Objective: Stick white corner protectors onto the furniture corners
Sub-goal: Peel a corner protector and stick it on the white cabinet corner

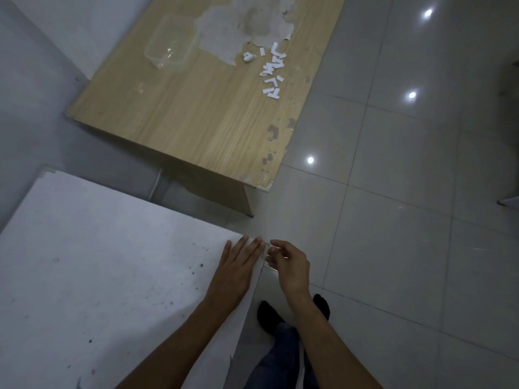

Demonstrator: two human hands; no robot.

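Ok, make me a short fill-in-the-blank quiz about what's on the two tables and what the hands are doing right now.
1. The left hand lies flat on the ____ table, near its corner.
2. The clear plastic container sits on the ____ table.
3. The scattered white paper strips lie to the ____ of that container in the picture.
4. The right hand has its fingers ____ at the white table's corner edge.

Missing words: white; wooden; right; curled
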